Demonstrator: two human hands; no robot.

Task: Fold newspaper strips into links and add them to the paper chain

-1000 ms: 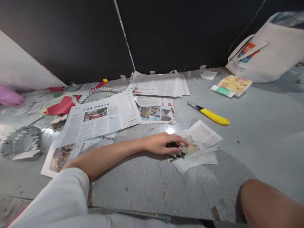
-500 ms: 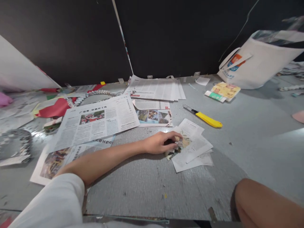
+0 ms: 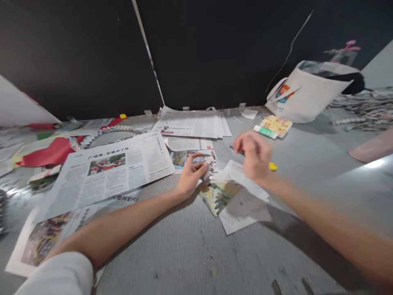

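In the middle of the head view, my left hand pinches a small folded piece of whitish paper between thumb and fingers. Just right of it, my right hand is smeared by motion, its fingers looking curled. It covers most of a utility knife, whose yellow handle end shows beside the wrist. Whether the fingers grip the knife cannot be told. Below both hands lie cut sheets of printed paper, one bearing a landscape picture.
Newspaper sheets spread at left, with a newspaper stack by the dark wall. A folded-paper chain and red paper lie farther left. At right are yellow packets, a white bag and another person's limb.
My right hand has come in from the right, over the knife. My left hand has lifted away from the cut sheets with the folded paper piece, uncovering the landscape picture. The view has turned right.
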